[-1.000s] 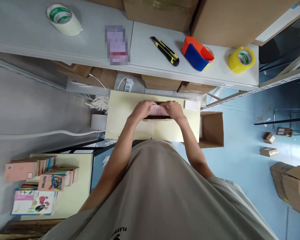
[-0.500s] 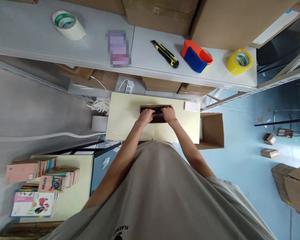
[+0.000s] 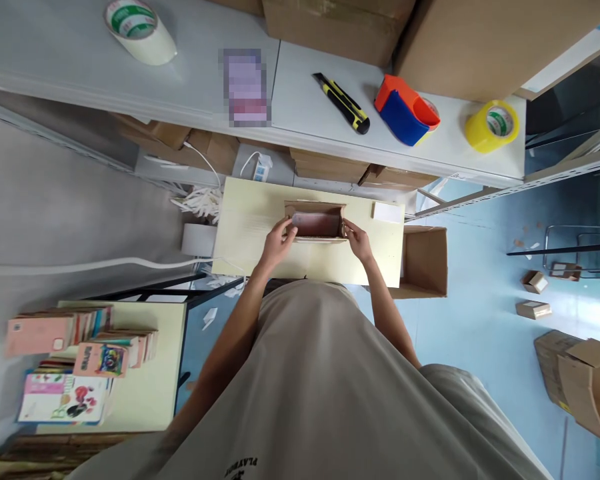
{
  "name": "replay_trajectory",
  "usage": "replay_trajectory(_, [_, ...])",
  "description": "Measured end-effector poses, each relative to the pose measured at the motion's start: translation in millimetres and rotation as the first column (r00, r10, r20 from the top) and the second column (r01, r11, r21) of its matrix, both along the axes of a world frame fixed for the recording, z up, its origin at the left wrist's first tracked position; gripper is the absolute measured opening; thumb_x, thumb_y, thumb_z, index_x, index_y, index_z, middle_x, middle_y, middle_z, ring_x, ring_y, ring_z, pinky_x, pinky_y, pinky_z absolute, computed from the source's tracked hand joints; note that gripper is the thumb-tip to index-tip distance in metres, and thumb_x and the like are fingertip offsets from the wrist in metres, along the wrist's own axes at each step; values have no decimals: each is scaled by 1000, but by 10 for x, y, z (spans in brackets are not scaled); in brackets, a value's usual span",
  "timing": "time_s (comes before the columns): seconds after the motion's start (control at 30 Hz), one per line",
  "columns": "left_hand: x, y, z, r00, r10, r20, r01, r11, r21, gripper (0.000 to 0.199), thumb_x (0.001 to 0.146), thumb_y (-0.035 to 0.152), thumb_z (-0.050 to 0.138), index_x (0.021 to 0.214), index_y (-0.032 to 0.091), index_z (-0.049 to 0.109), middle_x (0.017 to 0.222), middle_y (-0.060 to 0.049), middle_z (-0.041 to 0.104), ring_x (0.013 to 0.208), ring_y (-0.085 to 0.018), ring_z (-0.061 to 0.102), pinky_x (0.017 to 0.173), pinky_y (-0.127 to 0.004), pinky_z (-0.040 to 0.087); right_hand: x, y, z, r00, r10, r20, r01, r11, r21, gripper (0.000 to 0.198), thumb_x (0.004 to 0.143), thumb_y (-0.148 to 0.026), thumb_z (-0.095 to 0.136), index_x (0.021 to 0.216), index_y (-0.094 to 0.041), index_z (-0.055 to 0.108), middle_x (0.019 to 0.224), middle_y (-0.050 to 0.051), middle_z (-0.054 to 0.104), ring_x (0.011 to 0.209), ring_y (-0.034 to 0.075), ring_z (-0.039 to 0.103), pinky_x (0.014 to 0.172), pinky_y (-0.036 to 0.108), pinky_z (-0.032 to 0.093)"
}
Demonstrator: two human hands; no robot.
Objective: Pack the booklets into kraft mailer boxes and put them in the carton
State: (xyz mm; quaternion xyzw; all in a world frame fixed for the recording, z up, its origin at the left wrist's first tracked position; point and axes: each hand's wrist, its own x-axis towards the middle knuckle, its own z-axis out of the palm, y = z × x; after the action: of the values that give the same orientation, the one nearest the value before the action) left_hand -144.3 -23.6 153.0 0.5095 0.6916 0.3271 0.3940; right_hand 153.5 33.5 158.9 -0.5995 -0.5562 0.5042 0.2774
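A small cardboard box (image 3: 314, 239) stands with its top open on the pale yellow table (image 3: 253, 230). Inside it lies something reddish-brown with a glossy face (image 3: 317, 224); its kind I cannot make out. My left hand (image 3: 278, 244) holds the box's left end, thumb and fingers closed at the edge there. At the opposite end, my right hand (image 3: 358, 241) grips the right edge between thumb and fingers. Both hands are outside the opening, and part of each end is hidden by the fingers.
A white block (image 3: 387, 212) lies on the table's right side. Beyond, a grey shelf (image 3: 195, 87) carries a utility knife (image 3: 343, 103), an orange-blue tape dispenser (image 3: 407, 112), yellow tape (image 3: 492, 127) and cream tape (image 3: 140, 30). An open carton (image 3: 425, 261) stands right; books (image 3: 67, 397) lie left.
My hands have come out of the box's opening and moved apart to its two ends. The reddish-brown thing inside now shows. The view has shifted slightly.
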Motion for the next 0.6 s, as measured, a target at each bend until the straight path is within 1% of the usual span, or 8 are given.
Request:
replay_trajectory(0.07, [41,-27,32,994,-92,-51,94,995,35,47,110,40,65,151,19,71,165,-19,68,156,-32,63,129,-47,54,-22,-124,-39,1000,1,-21,-2,1000,-10,63,104,-64,64,143,-17,81,142,15,83,118,28,81,110,47,67])
replay_trajectory(0.13, [41,-76,66,981,-158,-110,162,986,37,53,103,39,76,152,18,71,166,-19,67,158,-34,61,136,-51,46,-19,-237,-78,999,-19,-38,19,1000,-22,59,101,-64,68,137,-21,84,145,14,80,117,27,80,106,45,69])
replay_trajectory(0.23, [-19,-155,75,958,-233,-169,238,971,15,64,91,33,91,151,21,73,165,-17,68,157,-38,61,136,-56,46,-2,-336,-137,999,-49,-23,48,998,-50,53,93,-64,79,124,-22,88,141,15,77,108,25,81,103,45,71])
replay_trajectory(0.3, [-69,-189,51,948,-250,-196,256,967,5,56,91,30,92,145,23,77,158,-17,74,151,-40,64,133,-57,48,5,-353,-158,998,-58,13,59,996,-71,51,89,-65,85,117,-21,89,133,14,76,101,24,80,104,47,71])
replay_trajectory(0.4, [-111,-188,3,954,-200,-224,195,980,-44,40,98,31,87,137,25,81,142,-17,82,139,-40,73,125,-55,54,28,-349,-144,998,-49,28,51,996,-67,57,92,-74,80,113,-22,89,124,13,77,115,26,77,112,48,67])
replay_trajectory(0.47, [-113,-149,-19,960,-137,-245,118,989,-93,40,99,34,88,138,26,81,134,-17,84,132,-41,76,119,-54,57,60,-351,-121,999,-30,9,31,997,-74,63,94,-79,75,117,-22,88,131,14,78,124,27,75,114,47,65])
replay_trajectory(0.53, [-111,-89,-25,960,-82,-267,53,992,-113,52,98,36,90,147,26,77,135,-19,82,129,-42,78,115,-54,58,90,-357,-109,1000,-18,-4,18,995,-99,64,92,-78,78,121,-22,86,142,15,77,120,27,77,108,45,67])
replay_trajectory(0.6, [-120,-20,-20,958,-48,-284,17,993,-113,76,96,40,92,165,25,63,142,-22,75,128,-43,78,112,-54,60,100,-362,-115,1000,-20,16,21,993,-120,58,93,-72,78,120,-21,83,140,15,79,107,25,80,98,44,70])
